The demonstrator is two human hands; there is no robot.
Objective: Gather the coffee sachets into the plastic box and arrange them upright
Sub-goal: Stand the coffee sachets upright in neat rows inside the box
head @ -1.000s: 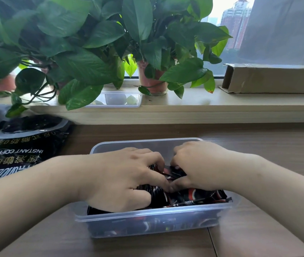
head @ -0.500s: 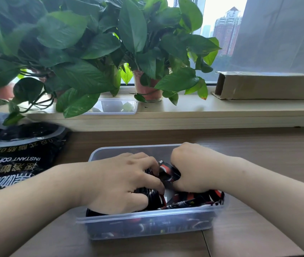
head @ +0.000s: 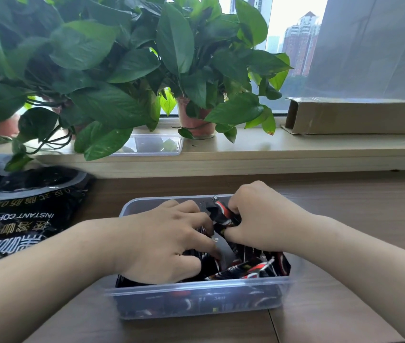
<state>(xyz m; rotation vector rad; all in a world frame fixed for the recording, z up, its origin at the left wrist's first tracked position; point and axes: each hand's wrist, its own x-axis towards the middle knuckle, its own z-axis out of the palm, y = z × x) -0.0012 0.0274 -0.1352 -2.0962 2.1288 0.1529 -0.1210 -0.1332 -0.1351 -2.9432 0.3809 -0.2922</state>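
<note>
Evidently worked at the arranging step, with sachets (head: 243, 271) heaped flat in the plastic box (head: 196, 295) beneath both grips. Clutched a bundle of them in the left hand (head: 161, 246); pinched one raised sachet (head: 222, 214) in the right hand (head: 263, 219), just beyond the left fingertips. Probably needed next to stand that one on end against the bundle.

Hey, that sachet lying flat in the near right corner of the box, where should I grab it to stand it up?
Probably pinch the flat sachet across its raised right end, coming straight down from above. The plastic box walls block any sideways approach, and the sachet is thin, so only that lifted end offers a hold.
</note>
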